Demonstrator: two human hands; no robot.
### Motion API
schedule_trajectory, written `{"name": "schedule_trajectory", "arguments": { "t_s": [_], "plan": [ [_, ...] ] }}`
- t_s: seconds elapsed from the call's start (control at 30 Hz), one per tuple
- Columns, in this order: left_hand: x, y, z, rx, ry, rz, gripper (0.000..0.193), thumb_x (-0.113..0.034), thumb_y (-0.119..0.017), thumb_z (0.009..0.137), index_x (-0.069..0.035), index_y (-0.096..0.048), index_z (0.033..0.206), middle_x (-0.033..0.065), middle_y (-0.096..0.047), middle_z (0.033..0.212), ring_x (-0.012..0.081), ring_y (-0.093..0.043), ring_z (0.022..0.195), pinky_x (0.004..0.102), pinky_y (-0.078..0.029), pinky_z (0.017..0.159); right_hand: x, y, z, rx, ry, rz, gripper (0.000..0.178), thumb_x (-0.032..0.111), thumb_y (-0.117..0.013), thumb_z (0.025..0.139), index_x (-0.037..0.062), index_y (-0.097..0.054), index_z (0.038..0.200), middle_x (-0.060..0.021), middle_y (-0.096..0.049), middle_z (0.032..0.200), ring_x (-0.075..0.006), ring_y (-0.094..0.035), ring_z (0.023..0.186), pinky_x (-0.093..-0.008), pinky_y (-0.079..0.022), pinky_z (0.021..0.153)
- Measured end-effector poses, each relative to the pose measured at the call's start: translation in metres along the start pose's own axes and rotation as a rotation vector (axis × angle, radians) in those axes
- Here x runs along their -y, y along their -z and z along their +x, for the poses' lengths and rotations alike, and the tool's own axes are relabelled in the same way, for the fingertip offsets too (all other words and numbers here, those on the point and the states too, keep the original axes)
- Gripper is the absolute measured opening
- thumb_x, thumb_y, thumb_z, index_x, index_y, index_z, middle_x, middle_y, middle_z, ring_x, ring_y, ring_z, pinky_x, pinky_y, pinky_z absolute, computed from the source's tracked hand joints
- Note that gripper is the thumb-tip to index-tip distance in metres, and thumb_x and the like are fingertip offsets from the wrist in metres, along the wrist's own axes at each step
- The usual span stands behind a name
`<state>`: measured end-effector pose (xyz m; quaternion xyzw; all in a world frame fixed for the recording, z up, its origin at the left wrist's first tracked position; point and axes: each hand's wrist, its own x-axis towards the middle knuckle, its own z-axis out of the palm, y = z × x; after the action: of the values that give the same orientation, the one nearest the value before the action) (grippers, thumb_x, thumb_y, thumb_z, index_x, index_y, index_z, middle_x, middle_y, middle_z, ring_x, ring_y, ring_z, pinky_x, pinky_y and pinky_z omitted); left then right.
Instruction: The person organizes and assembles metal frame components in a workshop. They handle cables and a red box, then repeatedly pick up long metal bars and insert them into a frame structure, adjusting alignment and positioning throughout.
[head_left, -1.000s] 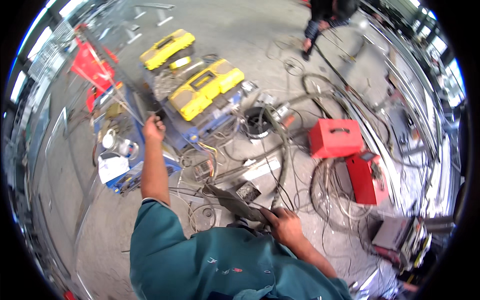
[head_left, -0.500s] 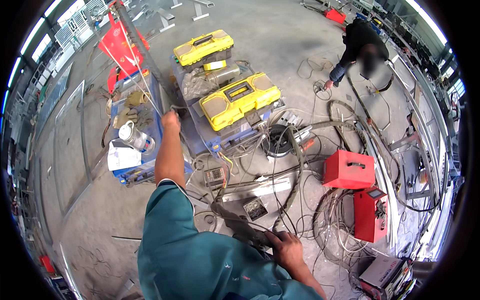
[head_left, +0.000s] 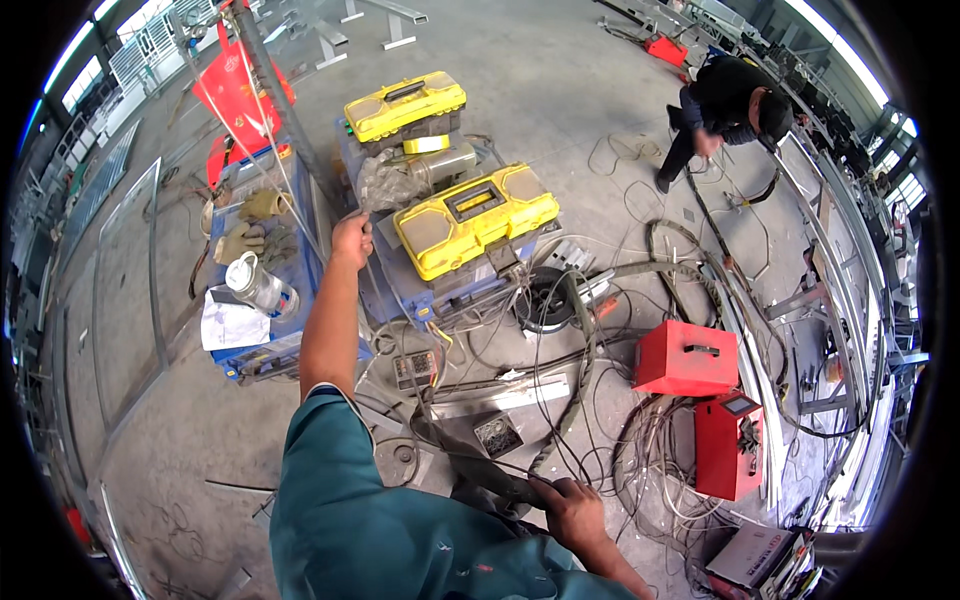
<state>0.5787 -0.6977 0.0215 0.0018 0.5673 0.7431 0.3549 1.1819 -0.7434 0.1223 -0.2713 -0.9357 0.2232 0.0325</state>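
Observation:
My left arm reaches forward between the two blue carts. My left hand (head_left: 352, 240) is closed beside the near yellow toolbox (head_left: 475, 218); a thin line runs down by it, but what the fingers hold is hidden. Close to my body, my right hand (head_left: 577, 512) is closed around a thick dark cable (head_left: 562, 445), just past a dark grey shape. A clear jug with a white lid (head_left: 262, 285), a white paper (head_left: 236, 322) and work gloves (head_left: 243, 243) lie on the left blue cart (head_left: 311, 275).
Another yellow toolbox (head_left: 405, 105) stands farther off. Red metal boxes (head_left: 686, 358) sit to the right among tangled cables. A cable reel (head_left: 545, 300), a tray of small parts (head_left: 497, 435) and a metal bar (head_left: 500, 395) lie ahead. A co-worker (head_left: 735, 110) bends down at far right.
My left hand has lifted slightly and come nearer the toolbox. My right hand keeps its hold. The co-worker has raised a hand from the floor cables, and the view has shifted a little.

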Motion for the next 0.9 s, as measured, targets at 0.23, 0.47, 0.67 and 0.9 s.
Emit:
{"name": "schedule_trajectory", "arguments": {
  "t_s": [0.23, 0.47, 0.67, 0.9],
  "plan": [
    [-0.035, -0.058, -0.032, 0.308, -0.154, -0.024, 0.018, -0.019, -0.06, 0.095, -0.011, -0.053, 0.081, -0.0022, -0.048, 0.064, 0.0067, -0.036, 0.046, 0.0227, -0.025, 0.039, -0.007, 0.03, 0.005, -0.091, -0.03, -0.031, 0.042, 0.007, -0.062, 0.075, 0.0196, -0.07, 0.114, -0.0059, -0.064, 0.087, -0.0292, -0.064, 0.075, -0.0412, -0.052, 0.066],
    [-0.02, -0.055, -0.019, 0.043, -0.022, 0.021, 0.023, -0.022, -0.059, 0.097, -0.013, -0.051, 0.077, -0.0014, -0.047, 0.063, 0.008, -0.038, 0.046, 0.0245, -0.028, 0.04, -0.04, 0.049, 0.006, -0.084, 0.005, -0.044, 0.038, 0.009, -0.063, 0.076, 0.0186, -0.07, 0.111, -0.0055, -0.063, 0.086, -0.0282, -0.063, 0.077, -0.0413, -0.052, 0.065],
    [-0.024, -0.109, -0.02, 0.195, -0.165, 0.037, 0.016, -0.025, -0.06, 0.097, -0.014, -0.054, 0.086, -0.0049, -0.039, 0.057, 0.0072, -0.034, 0.042, 0.0243, -0.026, 0.037, -0.089, 0.058, 0.021, -0.113, 0.069, -0.063, 0.041, 0.026, -0.071, 0.073, 0.0191, -0.07, 0.114, -0.0048, -0.063, 0.087, -0.0267, -0.063, 0.079, -0.0395, -0.051, 0.071],
    [-0.027, -0.092, 0.019, -0.11, -0.051, 0.038, 0.013, -0.025, -0.059, 0.097, -0.015, -0.056, 0.089, -0.0039, -0.046, 0.064, 0.0089, -0.035, 0.043, 0.024, -0.031, 0.04, -0.172, 0.082, 0.076, -0.066, 0.213, 0.013, 0.036, 0.019, -0.062, 0.078, 0.0252, -0.071, 0.112, -0.0001, -0.059, 0.085, -0.0214, -0.061, 0.077, -0.0368, -0.05, 0.065]
  ]
}}
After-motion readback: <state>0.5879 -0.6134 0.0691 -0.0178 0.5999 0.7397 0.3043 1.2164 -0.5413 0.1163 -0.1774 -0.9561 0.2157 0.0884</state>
